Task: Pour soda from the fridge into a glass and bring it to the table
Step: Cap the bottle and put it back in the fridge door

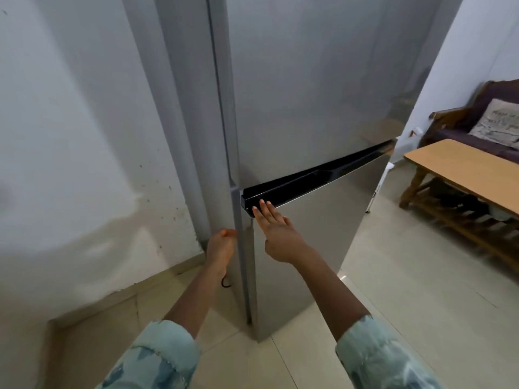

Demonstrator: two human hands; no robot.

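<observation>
A tall silver fridge [309,94] with two doors fills the middle of the head view; both doors look closed. A black recessed handle strip [309,183] runs along the top of the lower door [317,237]. My right hand [276,231] is flat and open, fingertips touching the left end of that strip. My left hand [220,248] rests against the fridge's left side edge near the door seam, fingers curled at the edge. No soda or glass is visible.
A white stained wall [84,136] stands close on the left. On the right are a low wooden table [463,169] with a slatted shelf and, behind it, a dark sofa with a cushion [500,122]. Pale floor tiles [407,276] lie in front of the fridge.
</observation>
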